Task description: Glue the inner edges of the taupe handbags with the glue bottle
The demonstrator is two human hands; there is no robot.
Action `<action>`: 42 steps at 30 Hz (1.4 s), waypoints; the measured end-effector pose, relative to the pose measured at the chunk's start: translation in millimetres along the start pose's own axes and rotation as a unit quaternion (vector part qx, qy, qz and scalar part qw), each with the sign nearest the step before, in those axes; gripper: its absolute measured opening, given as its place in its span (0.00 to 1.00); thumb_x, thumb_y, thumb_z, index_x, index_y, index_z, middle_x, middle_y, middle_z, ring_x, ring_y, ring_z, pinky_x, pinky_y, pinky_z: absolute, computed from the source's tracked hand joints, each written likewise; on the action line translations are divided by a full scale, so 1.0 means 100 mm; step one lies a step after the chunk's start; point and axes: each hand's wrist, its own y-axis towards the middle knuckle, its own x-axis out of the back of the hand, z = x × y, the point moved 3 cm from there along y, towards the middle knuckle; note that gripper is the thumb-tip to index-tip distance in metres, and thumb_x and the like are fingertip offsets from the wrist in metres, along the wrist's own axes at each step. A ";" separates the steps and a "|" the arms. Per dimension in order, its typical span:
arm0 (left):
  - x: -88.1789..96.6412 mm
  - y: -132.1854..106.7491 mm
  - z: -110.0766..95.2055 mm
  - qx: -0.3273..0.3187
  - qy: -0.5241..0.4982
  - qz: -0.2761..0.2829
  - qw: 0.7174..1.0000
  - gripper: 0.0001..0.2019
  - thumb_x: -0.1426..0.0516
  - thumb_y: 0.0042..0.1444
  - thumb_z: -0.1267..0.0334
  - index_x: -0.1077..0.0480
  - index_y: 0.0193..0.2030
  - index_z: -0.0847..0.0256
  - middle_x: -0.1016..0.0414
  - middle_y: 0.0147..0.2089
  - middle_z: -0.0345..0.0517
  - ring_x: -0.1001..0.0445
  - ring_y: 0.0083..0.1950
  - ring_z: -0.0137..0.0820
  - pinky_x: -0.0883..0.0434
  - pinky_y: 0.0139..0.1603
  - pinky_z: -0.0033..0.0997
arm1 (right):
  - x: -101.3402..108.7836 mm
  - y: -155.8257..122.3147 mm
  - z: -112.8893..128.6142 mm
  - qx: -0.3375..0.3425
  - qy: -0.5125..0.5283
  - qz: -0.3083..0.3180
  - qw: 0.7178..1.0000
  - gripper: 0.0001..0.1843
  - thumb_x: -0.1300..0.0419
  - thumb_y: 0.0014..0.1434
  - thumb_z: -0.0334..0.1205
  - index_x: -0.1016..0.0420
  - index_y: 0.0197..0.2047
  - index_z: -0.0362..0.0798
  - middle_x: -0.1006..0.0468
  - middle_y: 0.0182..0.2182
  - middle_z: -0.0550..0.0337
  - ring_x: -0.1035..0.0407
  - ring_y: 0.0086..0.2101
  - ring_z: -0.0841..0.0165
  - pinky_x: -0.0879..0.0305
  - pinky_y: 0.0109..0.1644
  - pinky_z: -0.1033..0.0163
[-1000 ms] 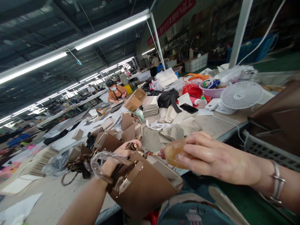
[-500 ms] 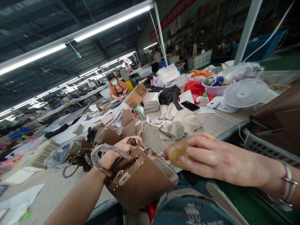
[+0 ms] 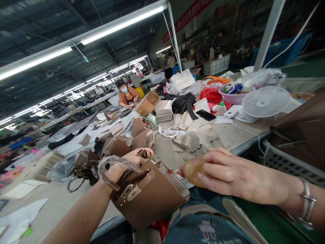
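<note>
A brown handbag (image 3: 154,193) hangs tilted at the table's front edge, with gold hardware and a plastic-wrapped handle (image 3: 108,169) looped over my left wrist. My left hand (image 3: 137,156) is closed at the bag's top edge, its fingers partly hidden behind the bag. To the right of the bag, my right hand (image 3: 228,173) grips an amber, translucent rounded lump (image 3: 194,171). The lump is apart from the bag's side panel. Beyond my left hand, more brown handbags (image 3: 115,147) lie on the table.
Fabric scraps (image 3: 193,140), a phone (image 3: 206,115) and a white fan (image 3: 266,101) with a trailing cable lie on the right. Stacked beige panels (image 3: 43,169) lie on the left. A masked co-worker (image 3: 128,95) sits farther along the table. A grey crate (image 3: 291,169) stands at my right.
The handbag has shifted slightly left and its side has turned a little. My right hand, still holding the amber lump, has moved slightly.
</note>
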 end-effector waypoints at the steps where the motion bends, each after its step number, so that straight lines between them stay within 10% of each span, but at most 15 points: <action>1: -0.01 0.01 0.00 0.000 0.003 -0.001 1.000 0.16 0.36 0.32 0.66 0.32 0.32 0.61 0.31 0.29 0.37 0.33 0.32 0.30 0.35 0.34 0.28 | -0.01 0.00 -0.01 -0.004 0.002 0.001 1.000 0.13 0.51 0.66 0.32 0.29 0.49 0.49 0.28 0.35 0.57 0.37 0.40 0.60 0.40 0.48 0.50; 15: -0.05 0.07 0.01 -0.021 -0.009 0.081 0.996 0.16 0.35 0.37 0.62 0.32 0.34 0.62 0.32 0.27 0.38 0.35 0.29 0.28 0.38 0.28 0.26 | -0.15 -0.08 -0.06 -0.047 0.105 0.012 0.993 0.12 0.52 0.69 0.33 0.29 0.48 0.45 0.29 0.38 0.54 0.39 0.43 0.63 0.41 0.45 0.56; 42: -0.06 0.04 -0.25 -0.016 0.125 -0.037 0.991 0.14 0.38 0.39 0.68 0.26 0.37 0.59 0.24 0.38 0.42 0.29 0.41 0.37 0.32 0.45 0.30 | -0.36 -0.32 -0.09 -0.100 0.146 -0.002 0.984 0.16 0.51 0.65 0.29 0.28 0.51 0.48 0.29 0.39 0.52 0.39 0.43 0.62 0.40 0.46 0.57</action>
